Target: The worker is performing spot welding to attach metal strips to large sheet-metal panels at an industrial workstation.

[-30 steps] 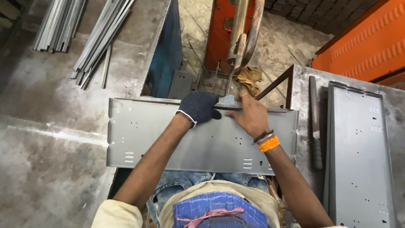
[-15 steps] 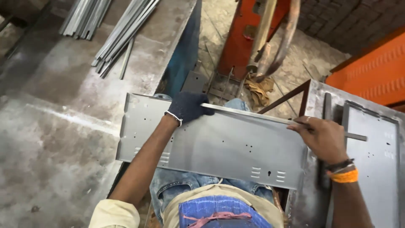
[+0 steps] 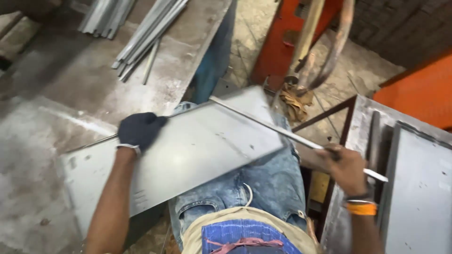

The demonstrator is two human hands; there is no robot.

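A grey sheet-metal panel (image 3: 188,155) lies tilted across my lap, its left end over the steel table. My left hand (image 3: 139,130), in a dark glove, grips the panel's far edge near its left end. My right hand (image 3: 346,167), bare with an orange wristband, is closed around a long thin metal strip (image 3: 268,126). That strip runs from my right hand up and left along the panel's right edge.
A steel worktable (image 3: 56,99) at left carries bundles of metal strips (image 3: 141,28) at the back. Another grey panel (image 3: 419,188) lies on a table at right. An orange machine (image 3: 287,37) with curved arms and a rag (image 3: 294,101) stands ahead.
The panel has swung from lying level to tilted, its left end moving toward the left table. My right hand has pulled the thin strip away to the right.
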